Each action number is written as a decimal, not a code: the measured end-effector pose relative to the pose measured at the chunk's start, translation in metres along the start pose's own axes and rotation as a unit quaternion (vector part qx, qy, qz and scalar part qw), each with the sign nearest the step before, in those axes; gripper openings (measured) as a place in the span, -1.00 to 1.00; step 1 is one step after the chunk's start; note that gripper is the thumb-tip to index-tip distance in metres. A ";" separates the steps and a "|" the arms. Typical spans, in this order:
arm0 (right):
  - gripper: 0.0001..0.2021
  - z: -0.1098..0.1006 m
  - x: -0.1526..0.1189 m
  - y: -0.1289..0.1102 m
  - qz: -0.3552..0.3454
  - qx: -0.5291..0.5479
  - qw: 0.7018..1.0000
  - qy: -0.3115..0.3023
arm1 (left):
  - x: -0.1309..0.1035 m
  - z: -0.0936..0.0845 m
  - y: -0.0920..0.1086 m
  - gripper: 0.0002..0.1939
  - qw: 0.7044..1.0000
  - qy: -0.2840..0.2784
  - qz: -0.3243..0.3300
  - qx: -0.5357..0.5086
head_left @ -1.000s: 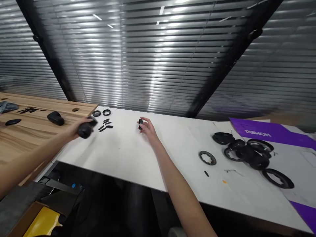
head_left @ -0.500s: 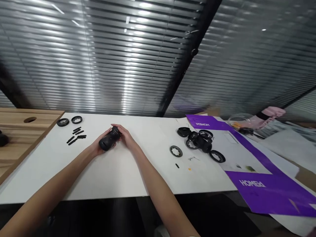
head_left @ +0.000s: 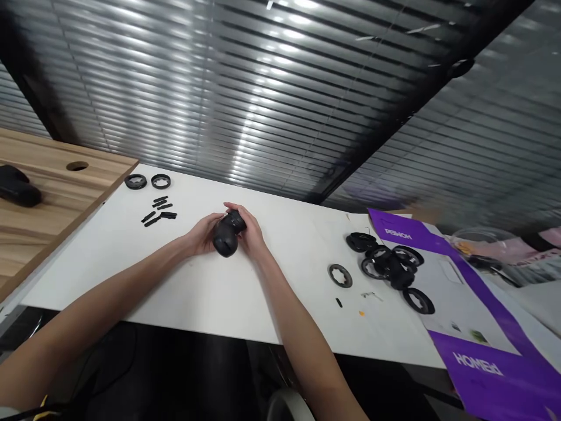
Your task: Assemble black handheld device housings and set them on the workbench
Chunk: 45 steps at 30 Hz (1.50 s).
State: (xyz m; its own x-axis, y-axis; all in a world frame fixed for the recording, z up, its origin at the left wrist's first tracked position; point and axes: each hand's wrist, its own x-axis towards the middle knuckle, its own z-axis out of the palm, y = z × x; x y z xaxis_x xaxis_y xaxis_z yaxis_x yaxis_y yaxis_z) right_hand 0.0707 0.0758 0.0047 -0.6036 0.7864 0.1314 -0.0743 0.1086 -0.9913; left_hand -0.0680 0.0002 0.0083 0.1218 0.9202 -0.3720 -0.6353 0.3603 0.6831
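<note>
Between both hands, a black rounded part [head_left: 225, 238] is held just above the white table [head_left: 210, 298]. My left hand [head_left: 204, 234] wraps the lower left side of it. My right hand [head_left: 250, 229] grips its upper right end, fingers curled over the top. Two black rings [head_left: 160, 181] lie at the back left, with several short black strips [head_left: 160, 211] in front of them. Right of my hands rest a flat grey-black ring [head_left: 340, 276], a small black strip [head_left: 339, 302] and a tiny orange piece [head_left: 362, 313].
A pile of black rings and parts [head_left: 390, 263] sits at the right, partly on a purple and white sheet [head_left: 477, 365]. At the left is a wooden board [head_left: 56, 204] with a dark object [head_left: 20, 187] on it. Metal blinds [head_left: 184, 88] stand behind.
The camera view has shifted, so the table contents appear farther right. The black part has been turned so that its rounded end faces more toward the camera; both hands still hold it.
</note>
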 end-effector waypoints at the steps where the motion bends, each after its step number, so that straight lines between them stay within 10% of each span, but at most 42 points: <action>1: -0.54 0.000 0.000 -0.001 -0.009 -0.002 1.000 0.009 | -0.001 0.000 0.001 -0.67 1.000 -0.011 -0.005 -0.001; 17: -0.83 -0.016 0.001 -0.005 -0.016 0.078 0.996 0.031 | -0.003 0.000 -0.008 -0.47 0.998 -0.035 -0.034 0.047; 31: -0.44 -0.009 -0.003 -0.017 0.071 0.059 0.996 0.006 | -0.018 0.019 -0.006 -0.57 0.993 -0.006 0.030 0.117; 45: -0.71 -0.003 -0.017 -0.033 0.108 0.065 0.990 -0.056 | -0.002 0.015 -0.034 -0.74 0.984 -0.015 0.148 0.093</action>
State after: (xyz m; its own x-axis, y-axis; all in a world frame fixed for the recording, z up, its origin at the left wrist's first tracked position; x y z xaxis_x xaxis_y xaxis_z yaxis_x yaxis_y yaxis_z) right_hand 0.0855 0.0602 0.0350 -0.7006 0.7092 -0.0783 -0.0313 -0.1402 -0.9896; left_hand -0.0353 -0.0118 -0.0048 -0.0239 0.9922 -0.1227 -0.4959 0.0948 0.8632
